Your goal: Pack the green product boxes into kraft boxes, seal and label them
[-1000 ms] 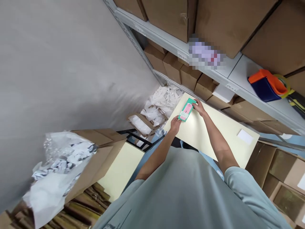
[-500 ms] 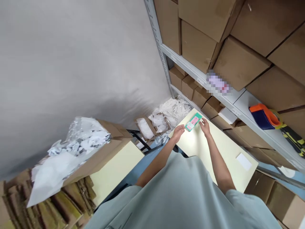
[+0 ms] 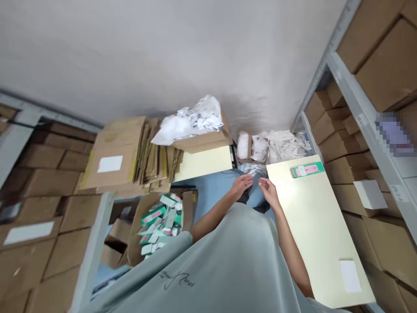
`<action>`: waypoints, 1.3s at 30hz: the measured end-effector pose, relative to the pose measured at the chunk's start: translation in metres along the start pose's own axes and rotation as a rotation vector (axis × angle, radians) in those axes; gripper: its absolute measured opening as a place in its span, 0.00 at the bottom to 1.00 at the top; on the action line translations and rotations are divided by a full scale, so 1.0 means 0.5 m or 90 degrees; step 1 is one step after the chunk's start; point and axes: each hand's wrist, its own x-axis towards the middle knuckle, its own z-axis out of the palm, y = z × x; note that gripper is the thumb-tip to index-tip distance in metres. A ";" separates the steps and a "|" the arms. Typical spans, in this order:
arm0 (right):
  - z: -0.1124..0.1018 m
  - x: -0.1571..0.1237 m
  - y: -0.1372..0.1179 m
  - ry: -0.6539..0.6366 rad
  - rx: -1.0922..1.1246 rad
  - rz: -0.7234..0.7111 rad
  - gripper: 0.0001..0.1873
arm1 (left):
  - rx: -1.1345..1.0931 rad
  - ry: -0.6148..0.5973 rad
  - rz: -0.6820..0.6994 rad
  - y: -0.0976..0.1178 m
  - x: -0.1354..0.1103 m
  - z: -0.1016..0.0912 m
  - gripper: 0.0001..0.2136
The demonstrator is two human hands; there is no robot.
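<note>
A green packet with a pink item (image 3: 307, 169) lies flat at the far end of the pale yellow table (image 3: 312, 217). My left hand (image 3: 241, 185) and my right hand (image 3: 267, 192) hang in front of my body, off the table's near left corner, both with fingers loosely spread and holding nothing. Neither hand touches the packet. Lower left, an open cardboard box (image 3: 159, 224) holds several similar green packets.
A metal shelf (image 3: 368, 121) stacked with cardboard boxes runs along the right. A white label (image 3: 350, 275) lies on the table's near end. Flattened cartons (image 3: 130, 156), a box of white wrapping (image 3: 195, 126) and plastic bags (image 3: 276, 145) lie ahead. More boxes stand at left.
Both hands let go of the green packet, which now lies on the table, and drew back toward my body. My view swung to the left, revealing the box of packets.
</note>
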 end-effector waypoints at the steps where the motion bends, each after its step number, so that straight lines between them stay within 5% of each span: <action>1: 0.022 -0.011 0.006 -0.013 -0.007 0.008 0.28 | -0.015 0.002 0.005 0.003 -0.012 -0.017 0.17; 7: 0.139 -0.038 0.020 -0.049 -0.113 0.023 0.26 | -0.139 -0.023 0.077 0.043 -0.035 -0.105 0.14; 10: 0.231 -0.019 0.007 -0.074 -0.169 -0.010 0.27 | -0.191 -0.038 0.109 0.084 -0.045 -0.185 0.12; 14: 0.427 0.024 -0.019 -0.136 -0.229 -0.050 0.28 | -0.273 0.004 0.181 0.180 -0.087 -0.377 0.11; 20: 0.808 0.054 -0.040 -0.320 -0.282 -0.042 0.29 | -0.410 0.154 0.356 0.325 -0.219 -0.739 0.08; 24: 1.043 0.043 -0.040 -0.408 -0.288 -0.033 0.28 | -0.451 0.220 0.394 0.363 -0.298 -0.900 0.06; 28: 1.219 0.030 -0.027 -0.445 -0.329 0.082 0.24 | -0.494 0.284 0.400 0.361 -0.329 -0.983 0.07; 31: 1.295 0.019 -0.021 -0.442 -0.388 0.178 0.22 | -0.533 0.326 0.391 0.349 -0.336 -1.016 0.08; 34: 1.326 0.003 -0.025 -0.429 -0.401 0.192 0.20 | -0.562 0.365 0.401 0.339 -0.343 -1.037 0.09; 39: 1.330 -0.025 -0.058 -0.412 -0.409 0.072 0.26 | -0.606 0.425 0.393 0.361 -0.342 -1.062 0.09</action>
